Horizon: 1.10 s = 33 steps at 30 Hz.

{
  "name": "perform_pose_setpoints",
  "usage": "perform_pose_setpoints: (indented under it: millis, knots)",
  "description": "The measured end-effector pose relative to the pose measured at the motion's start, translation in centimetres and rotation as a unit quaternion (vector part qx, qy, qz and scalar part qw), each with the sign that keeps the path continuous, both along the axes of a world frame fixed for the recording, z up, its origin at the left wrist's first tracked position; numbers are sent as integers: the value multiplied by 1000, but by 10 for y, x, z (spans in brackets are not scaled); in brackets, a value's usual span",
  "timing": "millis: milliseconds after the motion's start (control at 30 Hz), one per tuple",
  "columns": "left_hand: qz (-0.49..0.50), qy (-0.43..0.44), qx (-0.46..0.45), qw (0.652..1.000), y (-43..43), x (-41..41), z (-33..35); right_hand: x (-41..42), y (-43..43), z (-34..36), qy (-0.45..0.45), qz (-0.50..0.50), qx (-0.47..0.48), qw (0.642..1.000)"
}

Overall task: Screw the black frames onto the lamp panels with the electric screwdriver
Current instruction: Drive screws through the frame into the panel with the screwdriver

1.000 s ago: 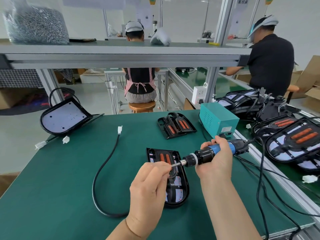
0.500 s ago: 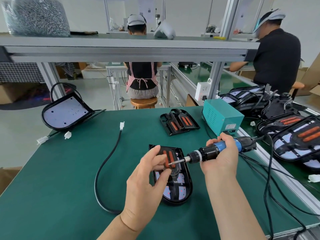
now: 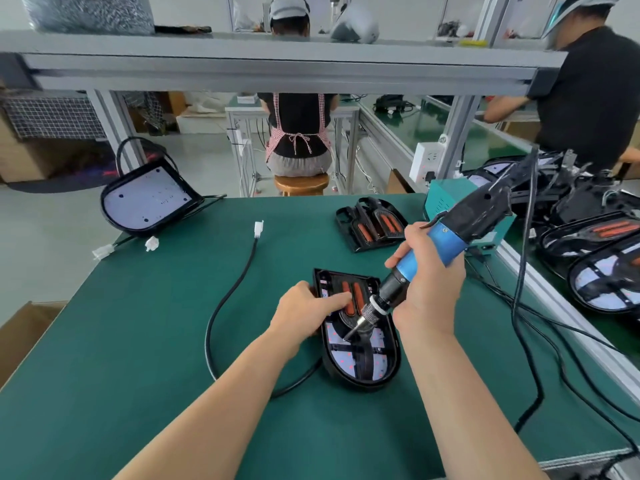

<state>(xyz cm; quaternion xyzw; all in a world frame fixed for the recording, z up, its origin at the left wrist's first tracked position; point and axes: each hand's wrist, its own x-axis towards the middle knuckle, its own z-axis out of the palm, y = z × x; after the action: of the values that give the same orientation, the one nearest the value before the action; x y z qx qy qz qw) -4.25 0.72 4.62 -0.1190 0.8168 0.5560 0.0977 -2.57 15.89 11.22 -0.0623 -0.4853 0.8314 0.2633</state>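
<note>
Right hand (image 3: pixel 429 289) grips the blue-and-black electric screwdriver (image 3: pixel 433 251), bit (image 3: pixel 353 332) angled onto the black-framed white lamp panel (image 3: pixel 360 362) on the green mat (image 3: pixel 138 341). Left hand (image 3: pixel 304 313) pins it, fingers straight, near the bit. Tilted like that, it could skid and nick them.

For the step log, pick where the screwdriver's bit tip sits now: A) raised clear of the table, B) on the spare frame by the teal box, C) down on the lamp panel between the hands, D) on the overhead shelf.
C: the electric screwdriver, gripped by the right hand, slants down with its bit on the lamp panel the left hand steadies.
</note>
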Motion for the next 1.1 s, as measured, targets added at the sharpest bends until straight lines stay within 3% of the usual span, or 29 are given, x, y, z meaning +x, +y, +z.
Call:
perform_pose_setpoints:
  millis: [233, 467, 767, 1100]
  knots:
    - [6, 13, 73, 997, 0, -1, -7, -1, -12, 0, 27, 21, 27, 999]
    - [8, 21, 80, 997, 2, 2, -5, 0, -20, 0, 26, 36, 41, 998]
    - [3, 27, 114, 993, 7, 2, 0, -1, -29, 5, 77, 119, 144, 979]
    - [22, 37, 128, 991, 9, 1, -6, 1, -29, 2, 87, 153, 130, 976]
